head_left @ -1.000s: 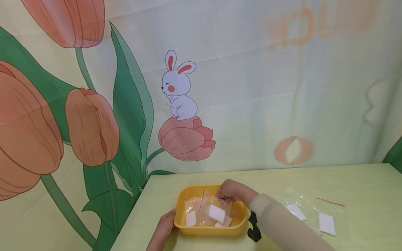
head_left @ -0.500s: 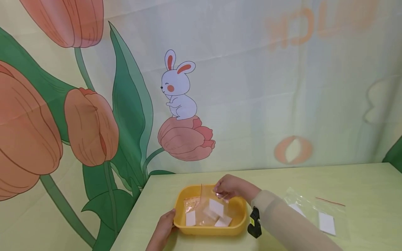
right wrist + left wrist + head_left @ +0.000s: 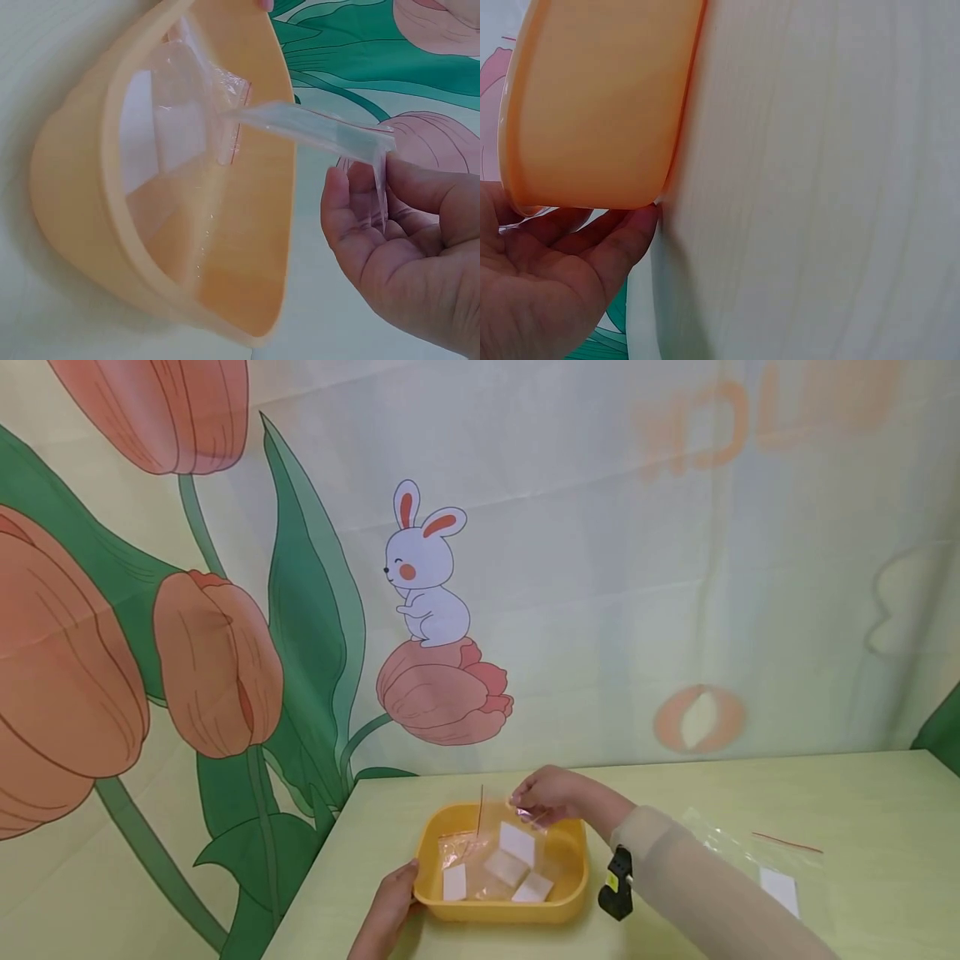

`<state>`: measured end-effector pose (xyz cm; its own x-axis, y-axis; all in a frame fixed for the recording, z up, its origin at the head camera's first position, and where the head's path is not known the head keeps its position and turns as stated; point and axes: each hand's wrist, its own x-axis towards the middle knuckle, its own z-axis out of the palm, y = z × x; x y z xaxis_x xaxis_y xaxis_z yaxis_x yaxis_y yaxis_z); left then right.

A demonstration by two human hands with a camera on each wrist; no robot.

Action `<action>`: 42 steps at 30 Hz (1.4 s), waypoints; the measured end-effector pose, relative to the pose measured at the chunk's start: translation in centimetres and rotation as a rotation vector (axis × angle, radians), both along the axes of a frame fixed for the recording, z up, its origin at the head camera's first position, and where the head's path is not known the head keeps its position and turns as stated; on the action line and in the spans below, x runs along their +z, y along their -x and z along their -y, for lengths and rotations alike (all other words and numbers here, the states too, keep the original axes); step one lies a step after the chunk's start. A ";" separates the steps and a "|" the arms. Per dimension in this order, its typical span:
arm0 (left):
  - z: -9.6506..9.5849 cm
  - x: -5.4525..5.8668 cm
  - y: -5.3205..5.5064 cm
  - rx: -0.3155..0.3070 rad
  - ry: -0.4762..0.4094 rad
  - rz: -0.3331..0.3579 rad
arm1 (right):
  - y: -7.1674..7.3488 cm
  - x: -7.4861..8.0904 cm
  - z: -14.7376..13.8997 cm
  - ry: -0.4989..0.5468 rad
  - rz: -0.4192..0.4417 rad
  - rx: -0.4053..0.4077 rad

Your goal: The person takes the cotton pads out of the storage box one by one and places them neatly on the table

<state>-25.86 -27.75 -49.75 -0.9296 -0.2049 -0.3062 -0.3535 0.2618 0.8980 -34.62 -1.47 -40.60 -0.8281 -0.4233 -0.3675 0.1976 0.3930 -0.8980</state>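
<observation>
Right wrist view, hand [image 3: 412, 251] pinching bag [image 3: 319, 129]

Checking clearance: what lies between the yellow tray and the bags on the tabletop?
In the head view, the beige right sleeve and black wrist device come between tray and bags.

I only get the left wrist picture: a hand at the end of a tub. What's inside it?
Observer: Looking down from the head camera, I see small clear bags with white pieces in the tub.
Visitor: And what's the other hand up to?
Observer: The right hand pinches the end of a clear bag, between thumb and fingers.
Visitor: Is there another bag anywhere outside the tub?
Observer: Yes, one with a red strip lies on the table, past the right sleeve.
</observation>
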 end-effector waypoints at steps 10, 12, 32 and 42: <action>0.0 -0.1 0.0 -0.004 -0.001 0.003 | -0.4 1.2 -1.1 0.023 -0.012 0.027; 0.0 -0.1 0.1 0.003 -0.002 0.006 | -0.5 1.3 -1.3 0.043 -0.016 0.032; 0.1 -0.4 0.2 0.012 -0.014 0.006 | -2.1 1.5 -6.7 0.255 -0.019 0.092; 0.1 -0.3 0.2 0.008 -0.007 0.005 | -2.4 -0.3 -10.1 0.390 -0.018 0.107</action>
